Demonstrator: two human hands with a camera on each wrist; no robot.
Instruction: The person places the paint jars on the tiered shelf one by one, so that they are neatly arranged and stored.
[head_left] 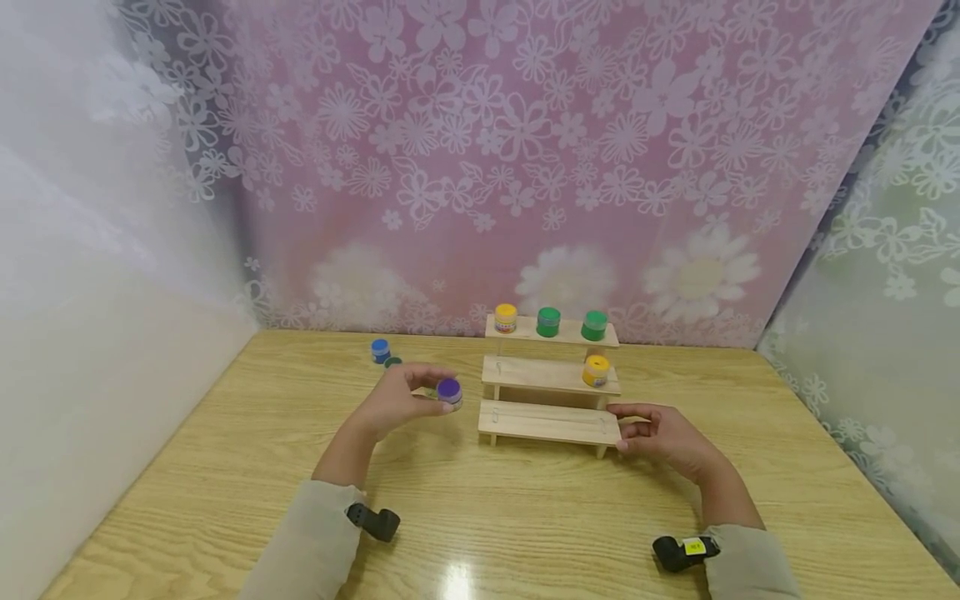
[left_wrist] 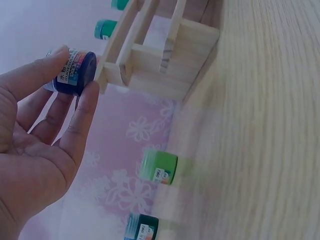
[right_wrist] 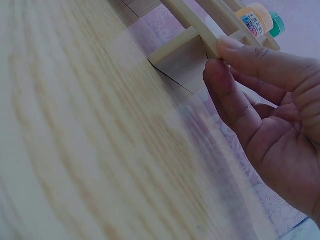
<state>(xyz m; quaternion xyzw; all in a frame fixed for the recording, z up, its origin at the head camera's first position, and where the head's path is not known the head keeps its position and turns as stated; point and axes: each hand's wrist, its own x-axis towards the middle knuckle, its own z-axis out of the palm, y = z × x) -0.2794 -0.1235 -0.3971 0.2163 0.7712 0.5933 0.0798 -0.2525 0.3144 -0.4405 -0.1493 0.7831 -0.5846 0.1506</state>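
My left hand [head_left: 405, 398] pinches a small paint jar [head_left: 449, 392] with a purple lid, held above the table just left of a three-step wooden rack [head_left: 551, 421]. In the left wrist view a printed label shows on that paint jar [left_wrist: 74, 71], gripped between thumb and fingers. At the rack's other side, my right hand [head_left: 667, 437] pinches the right end of the lowest step, thumb against the board [right_wrist: 212, 47]. The top step carries a yellow jar [head_left: 506, 318] and two green jars [head_left: 548, 322]. Another yellow jar [head_left: 596, 371] sits at the right of the middle step.
Behind my left hand a blue jar [head_left: 380, 351] and a partly hidden dark green jar [head_left: 392, 362] stand on the wooden table [head_left: 510, 517]. A light green jar [left_wrist: 162, 166] shows in the left wrist view. A pink flowered curtain [head_left: 480, 167] hangs behind the table.
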